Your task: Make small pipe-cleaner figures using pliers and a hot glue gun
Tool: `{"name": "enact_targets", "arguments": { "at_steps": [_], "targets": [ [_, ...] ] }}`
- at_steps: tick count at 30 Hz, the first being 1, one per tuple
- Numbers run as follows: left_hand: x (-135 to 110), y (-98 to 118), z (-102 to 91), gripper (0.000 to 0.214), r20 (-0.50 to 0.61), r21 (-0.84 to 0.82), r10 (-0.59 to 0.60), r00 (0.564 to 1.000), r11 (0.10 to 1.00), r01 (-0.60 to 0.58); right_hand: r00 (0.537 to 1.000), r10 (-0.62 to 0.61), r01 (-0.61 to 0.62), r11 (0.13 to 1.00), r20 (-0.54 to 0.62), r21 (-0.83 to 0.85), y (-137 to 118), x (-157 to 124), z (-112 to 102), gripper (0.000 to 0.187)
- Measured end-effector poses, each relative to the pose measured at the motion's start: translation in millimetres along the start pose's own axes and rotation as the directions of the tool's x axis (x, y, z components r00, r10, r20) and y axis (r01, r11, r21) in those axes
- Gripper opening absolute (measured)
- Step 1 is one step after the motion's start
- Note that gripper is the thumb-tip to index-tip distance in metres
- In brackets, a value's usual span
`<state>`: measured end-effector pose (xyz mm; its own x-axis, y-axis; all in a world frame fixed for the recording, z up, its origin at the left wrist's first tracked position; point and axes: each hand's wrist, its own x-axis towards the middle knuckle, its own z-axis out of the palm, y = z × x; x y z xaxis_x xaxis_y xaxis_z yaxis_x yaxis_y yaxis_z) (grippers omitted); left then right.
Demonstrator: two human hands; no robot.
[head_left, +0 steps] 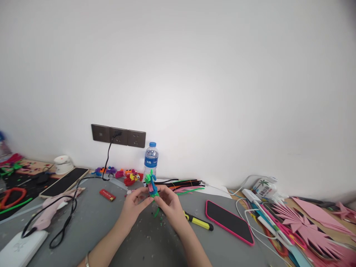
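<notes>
Between my two hands stands a small pipe-cleaner figure [152, 185] in green, blue and a bit of pink, held upright over the grey mat [150, 244]. My left hand [138, 200] pinches its lower left side, thumb at the base. From the other side my right hand [166, 200] grips the same base, its thumb close to the left one. The fingertips behind the figure are partly hidden. Beyond it a water bottle [151, 159] rises near the wall. By my right wrist lies a yellow and black utility knife [198, 222].
Pipe cleaners [191, 183] lie bundled behind my right hand. A pink-cased phone [229, 222] rests at right, near cut pink paper [308, 230]. On the left are a pink glue gun [50, 211], its black cord, another phone [65, 181], a white power strip [23, 248] and orange-handled scissors [12, 196].
</notes>
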<state>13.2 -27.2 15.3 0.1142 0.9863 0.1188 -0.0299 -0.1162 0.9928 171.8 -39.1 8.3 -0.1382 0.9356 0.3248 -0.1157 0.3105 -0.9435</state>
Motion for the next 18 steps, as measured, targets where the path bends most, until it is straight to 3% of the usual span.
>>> {"name": "enact_targets", "arguments": {
  "at_steps": [18],
  "targets": [
    [3.0,-6.6,-1.5,0.039,0.014,0.043,0.005,1.000,0.999,-0.005,0.999,0.035,-0.035,0.999,0.001,0.017,5.8,0.2,-1.1,0.032]
  ]
}}
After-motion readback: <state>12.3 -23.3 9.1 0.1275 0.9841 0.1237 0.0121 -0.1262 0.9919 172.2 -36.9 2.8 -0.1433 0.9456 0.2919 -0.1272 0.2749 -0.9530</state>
